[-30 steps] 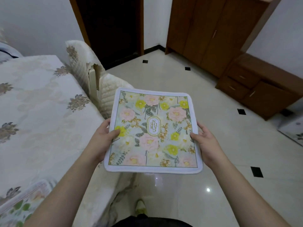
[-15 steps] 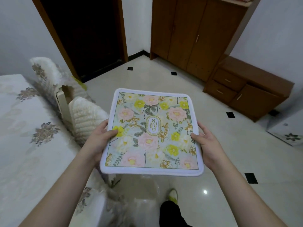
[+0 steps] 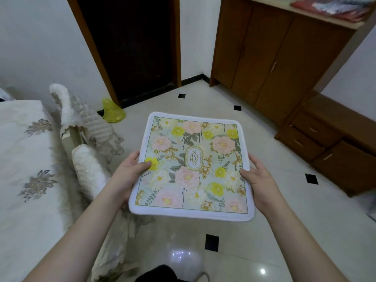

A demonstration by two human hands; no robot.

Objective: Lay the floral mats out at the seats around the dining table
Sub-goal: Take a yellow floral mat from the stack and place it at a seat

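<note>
A person holds a square floral mat [image 3: 193,165] flat in mid-air above a glossy cream tiled floor [image 3: 264,231], the left hand [image 3: 127,173] and right hand [image 3: 257,180] each gripping a side edge, thumbs on top and fingers curled beneath. The mat has a soft white border and printed pink and yellow blooms; a gold-rimmed oval at its centre reads "GARDEN", turned sideways. At left lies the dining table [image 3: 22,159] under a pale embroidered cloth, with two chairs [image 3: 87,139] in quilted cream covers beside it. A yellow plastic bag [image 3: 112,110] sits near the dark doorway [image 3: 130,47]. Wooden cabinets [image 3: 274,58] line the far right wall.
</note>
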